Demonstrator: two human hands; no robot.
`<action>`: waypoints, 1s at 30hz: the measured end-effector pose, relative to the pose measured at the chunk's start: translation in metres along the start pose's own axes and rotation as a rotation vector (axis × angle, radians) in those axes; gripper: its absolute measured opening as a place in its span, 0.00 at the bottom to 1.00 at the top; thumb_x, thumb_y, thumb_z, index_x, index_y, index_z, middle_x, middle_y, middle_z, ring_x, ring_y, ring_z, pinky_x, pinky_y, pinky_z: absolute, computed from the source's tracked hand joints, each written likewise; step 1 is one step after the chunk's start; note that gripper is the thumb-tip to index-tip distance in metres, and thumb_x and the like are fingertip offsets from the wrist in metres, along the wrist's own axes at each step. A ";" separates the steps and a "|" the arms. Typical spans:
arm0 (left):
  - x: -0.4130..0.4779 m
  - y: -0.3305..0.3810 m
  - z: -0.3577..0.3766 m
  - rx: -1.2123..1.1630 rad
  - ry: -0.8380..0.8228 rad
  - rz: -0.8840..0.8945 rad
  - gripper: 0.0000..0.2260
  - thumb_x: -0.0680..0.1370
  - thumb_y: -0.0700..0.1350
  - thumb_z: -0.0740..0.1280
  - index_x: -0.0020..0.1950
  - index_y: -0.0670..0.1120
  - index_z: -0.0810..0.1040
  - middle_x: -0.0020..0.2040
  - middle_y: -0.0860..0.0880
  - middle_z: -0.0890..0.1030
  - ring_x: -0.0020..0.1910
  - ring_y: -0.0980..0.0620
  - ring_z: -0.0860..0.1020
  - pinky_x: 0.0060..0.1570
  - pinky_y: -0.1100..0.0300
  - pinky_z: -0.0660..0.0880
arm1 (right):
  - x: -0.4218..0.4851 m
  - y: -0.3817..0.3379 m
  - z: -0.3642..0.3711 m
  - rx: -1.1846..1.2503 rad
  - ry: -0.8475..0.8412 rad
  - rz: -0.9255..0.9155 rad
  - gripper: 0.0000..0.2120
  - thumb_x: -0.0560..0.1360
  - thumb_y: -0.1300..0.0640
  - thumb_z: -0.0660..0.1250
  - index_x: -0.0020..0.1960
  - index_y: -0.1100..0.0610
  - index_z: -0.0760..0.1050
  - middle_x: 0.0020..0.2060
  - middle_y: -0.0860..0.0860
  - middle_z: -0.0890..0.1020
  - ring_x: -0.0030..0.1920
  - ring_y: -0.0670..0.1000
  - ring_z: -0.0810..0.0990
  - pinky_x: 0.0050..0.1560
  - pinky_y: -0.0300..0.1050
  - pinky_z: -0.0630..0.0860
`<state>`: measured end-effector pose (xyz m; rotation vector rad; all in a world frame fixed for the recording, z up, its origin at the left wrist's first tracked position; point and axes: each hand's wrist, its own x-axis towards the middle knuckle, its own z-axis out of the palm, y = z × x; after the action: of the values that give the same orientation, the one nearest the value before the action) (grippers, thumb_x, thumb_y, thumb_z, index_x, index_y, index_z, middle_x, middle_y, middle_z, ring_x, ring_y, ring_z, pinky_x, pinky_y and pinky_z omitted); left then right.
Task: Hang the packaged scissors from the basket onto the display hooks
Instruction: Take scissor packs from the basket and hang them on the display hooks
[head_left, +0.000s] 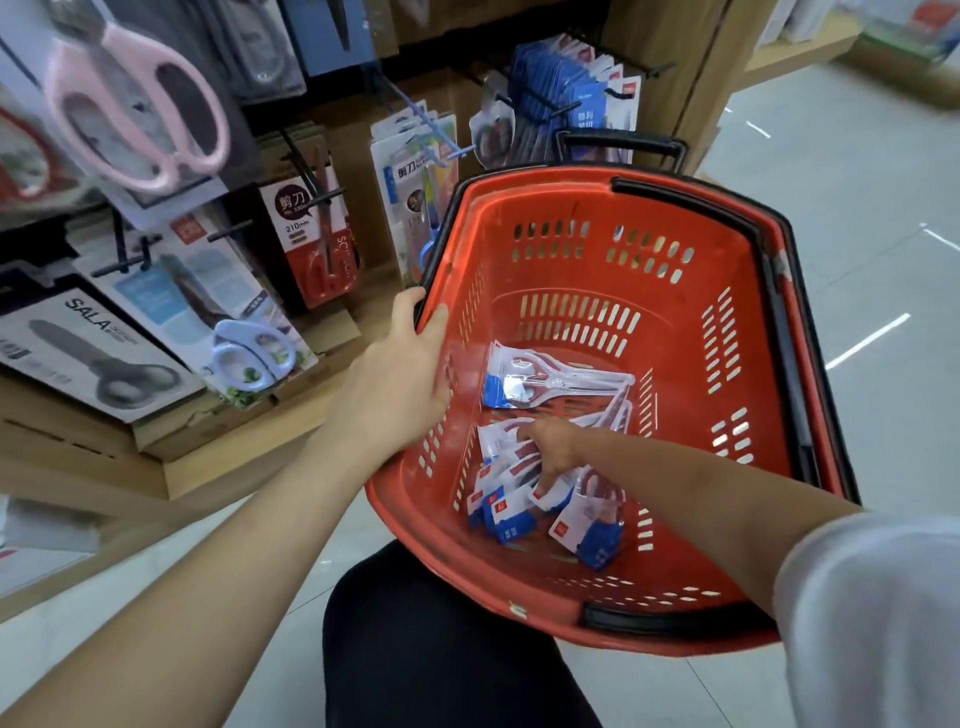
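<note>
A shop aisle with a pale tiled floor (857, 182) runs beside a wooden display rack (670, 78), where packs of scissors hang in rows from the display hooks (558, 110). In front of the rack a red basket (727, 223) is tipped toward the person, its near edge above a dark-trousered knee (441, 649). The left hand (410, 364) grips the basket's left rim, thumb over the edge and fingers curled inside the wall, steadying it. The packaged scissors (519, 512) lie in a loose heap on the basket floor toward its near-left corner, with one more pack (524, 374) apart from them, further up by the left wall. The right hand (550, 449) reaches down into the heap, its fingers bent among the packs; whether they have closed on one cannot be told, since the fingertips are buried in the plastic. The step in hand looks like the pick-up: drawing a pack out of the basket. Nothing from the heap is in the air yet, so most of the hanging seems left to do. The next move calls for singling out one slippery pack, lifting it clear of the rim, turning its top hole toward the rack and threading it onto a hook carrying the same kind.
</note>
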<state>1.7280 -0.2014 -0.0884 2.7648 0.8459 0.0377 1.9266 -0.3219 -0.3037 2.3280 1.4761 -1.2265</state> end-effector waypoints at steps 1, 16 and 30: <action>0.000 0.000 0.000 -0.004 0.003 0.002 0.32 0.82 0.48 0.67 0.82 0.46 0.57 0.80 0.48 0.51 0.42 0.44 0.78 0.45 0.50 0.79 | -0.002 0.000 0.000 0.008 -0.024 0.001 0.49 0.64 0.49 0.85 0.78 0.54 0.65 0.69 0.52 0.76 0.67 0.56 0.76 0.63 0.47 0.76; 0.001 -0.005 0.003 0.002 0.036 0.028 0.31 0.80 0.46 0.67 0.81 0.47 0.58 0.80 0.47 0.51 0.45 0.39 0.81 0.42 0.48 0.78 | -0.041 0.005 -0.059 0.714 0.239 0.095 0.23 0.63 0.64 0.84 0.51 0.63 0.76 0.44 0.56 0.84 0.50 0.59 0.85 0.46 0.53 0.84; 0.003 -0.009 -0.003 -0.217 0.139 0.030 0.39 0.76 0.65 0.66 0.83 0.50 0.60 0.80 0.47 0.64 0.77 0.46 0.60 0.77 0.47 0.63 | -0.126 -0.027 -0.121 1.588 0.645 -0.255 0.26 0.67 0.67 0.80 0.64 0.61 0.80 0.59 0.59 0.85 0.61 0.60 0.84 0.65 0.64 0.78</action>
<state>1.7255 -0.1918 -0.0880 2.5938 0.7822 0.3110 1.9483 -0.3372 -0.1288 3.8213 0.8683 -2.4878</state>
